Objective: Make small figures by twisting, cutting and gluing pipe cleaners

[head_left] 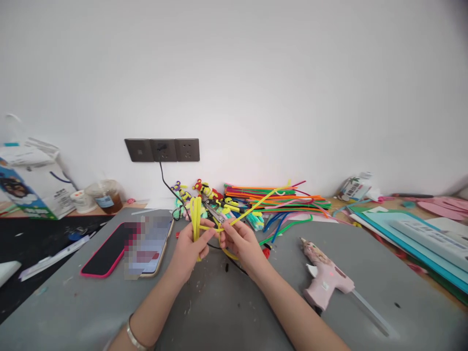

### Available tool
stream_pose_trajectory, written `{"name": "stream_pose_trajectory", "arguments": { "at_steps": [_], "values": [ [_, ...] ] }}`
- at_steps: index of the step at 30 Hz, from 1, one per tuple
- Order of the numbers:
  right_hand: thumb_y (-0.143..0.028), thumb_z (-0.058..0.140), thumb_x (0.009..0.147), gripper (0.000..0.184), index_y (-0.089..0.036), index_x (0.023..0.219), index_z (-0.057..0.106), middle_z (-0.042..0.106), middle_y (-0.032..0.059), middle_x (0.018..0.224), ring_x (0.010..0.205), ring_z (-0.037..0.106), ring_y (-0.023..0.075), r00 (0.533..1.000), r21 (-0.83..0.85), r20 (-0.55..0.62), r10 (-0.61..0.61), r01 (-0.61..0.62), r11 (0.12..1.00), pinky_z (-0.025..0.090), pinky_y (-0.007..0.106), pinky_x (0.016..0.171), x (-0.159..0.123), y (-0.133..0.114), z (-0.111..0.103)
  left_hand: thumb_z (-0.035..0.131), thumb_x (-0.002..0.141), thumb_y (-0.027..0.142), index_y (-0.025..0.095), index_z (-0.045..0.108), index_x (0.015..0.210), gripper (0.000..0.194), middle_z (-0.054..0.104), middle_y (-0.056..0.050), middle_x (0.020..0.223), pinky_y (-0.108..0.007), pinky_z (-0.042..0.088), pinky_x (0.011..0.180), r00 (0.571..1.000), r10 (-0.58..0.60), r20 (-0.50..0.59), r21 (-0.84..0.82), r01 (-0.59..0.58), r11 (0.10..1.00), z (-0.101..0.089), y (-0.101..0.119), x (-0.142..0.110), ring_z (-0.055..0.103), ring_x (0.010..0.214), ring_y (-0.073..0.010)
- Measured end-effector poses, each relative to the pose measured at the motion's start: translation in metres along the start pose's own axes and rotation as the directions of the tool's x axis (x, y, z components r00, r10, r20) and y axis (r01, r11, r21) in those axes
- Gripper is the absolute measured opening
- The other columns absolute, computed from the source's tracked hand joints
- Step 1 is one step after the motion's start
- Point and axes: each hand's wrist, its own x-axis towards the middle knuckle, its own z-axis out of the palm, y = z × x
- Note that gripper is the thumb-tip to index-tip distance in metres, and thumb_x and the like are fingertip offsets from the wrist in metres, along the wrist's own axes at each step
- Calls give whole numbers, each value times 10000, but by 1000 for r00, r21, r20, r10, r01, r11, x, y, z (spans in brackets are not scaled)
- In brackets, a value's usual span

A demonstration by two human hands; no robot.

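Observation:
My left hand (190,246) is closed around a looped bundle of yellow pipe cleaners (196,214), which stands upright out of the fingers. My right hand (241,243) pinches a single yellow pipe cleaner (256,205) whose free end slants up to the right. Between the two hands a yellow strand runs across, and the fingertips almost meet there. Just behind the fingers lies a metal tool with narrow blades, like scissors (215,213), partly covered. Finished-looking pipe cleaner figures (204,189) in yellow, red and purple lie beyond the hands.
A pile of coloured pipe cleaners (288,200) lies by the wall. On the grey mat, a pink glue gun (323,278) with its glue stick rests at right; two phones (106,251) lie left. A drink cup (106,195) stands at far left, folders (413,239) at right. A black cord passes under the hands.

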Motion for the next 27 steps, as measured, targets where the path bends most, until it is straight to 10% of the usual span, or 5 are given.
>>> {"name": "stream_pose_trajectory", "arguments": {
  "at_steps": [15, 22, 27],
  "values": [
    [-601, 718, 807, 409, -207, 809, 610, 643, -15, 626, 522, 582, 137, 993, -89, 116, 11, 0, 996, 471, 281, 574, -8, 3, -2, 856, 659, 493, 156, 621, 823, 443, 521, 82, 615, -182, 247, 374, 972, 82, -220, -77, -101, 992, -2, -6, 6, 346, 380, -7],
    [-572, 681, 838, 366, -232, 727, 605, 701, 35, 846, 870, 660, 203, 943, -15, -179, -279, 281, 960, 515, 336, 805, -1, -20, -18, 874, 662, 447, 164, 601, 820, 423, 473, 97, 579, -175, 265, 400, 964, 89, -249, -140, -127, 982, -7, -6, 9, 332, 416, -18],
    [-533, 627, 902, 323, -257, 784, 509, 460, -85, 530, 392, 375, 95, 819, -48, -400, -411, 429, 902, 351, 242, 442, -1, -38, -35, 906, 606, 431, 169, 570, 819, 476, 489, 106, 592, -158, 242, 388, 958, 44, -282, -238, -115, 964, -7, 1, 11, 262, 393, 2]
  ]
}}
